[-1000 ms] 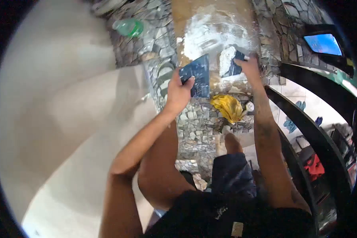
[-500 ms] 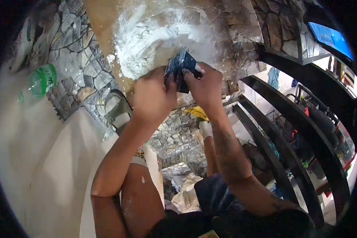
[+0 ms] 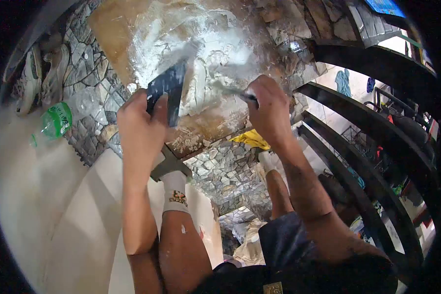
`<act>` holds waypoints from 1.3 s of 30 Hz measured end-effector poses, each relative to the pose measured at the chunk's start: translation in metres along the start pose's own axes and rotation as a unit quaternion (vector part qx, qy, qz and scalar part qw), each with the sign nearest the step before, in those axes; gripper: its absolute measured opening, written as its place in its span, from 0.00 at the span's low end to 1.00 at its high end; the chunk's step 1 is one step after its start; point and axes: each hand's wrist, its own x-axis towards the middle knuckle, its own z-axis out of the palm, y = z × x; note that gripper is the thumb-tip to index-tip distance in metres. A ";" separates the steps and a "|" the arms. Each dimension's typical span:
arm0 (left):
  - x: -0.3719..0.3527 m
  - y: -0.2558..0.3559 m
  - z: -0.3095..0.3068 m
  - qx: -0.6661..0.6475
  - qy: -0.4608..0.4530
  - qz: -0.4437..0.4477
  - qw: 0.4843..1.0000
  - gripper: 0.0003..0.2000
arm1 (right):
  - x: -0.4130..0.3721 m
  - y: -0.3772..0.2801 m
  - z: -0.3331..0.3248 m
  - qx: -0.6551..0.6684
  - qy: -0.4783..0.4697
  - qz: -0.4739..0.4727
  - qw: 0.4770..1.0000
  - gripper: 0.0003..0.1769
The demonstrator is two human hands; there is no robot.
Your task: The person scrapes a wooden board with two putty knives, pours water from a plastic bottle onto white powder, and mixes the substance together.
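White paste (image 3: 206, 46) covers the board (image 3: 108, 29) middle, its edges bare; hands apart, left hand (image 3: 139, 122) grips a blue scraper (image 3: 167, 90), right hand (image 3: 267, 105) a blade (image 3: 228, 89).

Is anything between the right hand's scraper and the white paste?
Nothing visible. The right hand holds its thin scraper right at the white paste; the left hand holds a blue scraper off to one side.

Left hand (image 3: 142, 122): far, left of centre, fingers curled shut in a grip, thumb uppermost. Forearm bare, running straight from near to far.
Right hand (image 3: 268, 105): far right, fist closed, knuckles up. Forearm bare, angled in from near right.
Hands apart.
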 end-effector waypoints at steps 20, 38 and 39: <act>0.039 0.018 -0.011 0.107 -0.101 0.086 0.985 0.06 | 0.020 0.000 0.008 0.009 -0.074 -0.332 0.940 0.15; 0.017 -0.025 0.004 -0.149 0.058 -0.036 0.986 0.06 | -0.003 -0.009 -0.008 0.019 -0.049 -0.173 0.983 0.16; 0.004 -0.029 0.007 -0.156 0.068 -0.027 0.985 0.05 | -0.004 -0.006 -0.011 0.032 -0.039 -0.127 0.991 0.16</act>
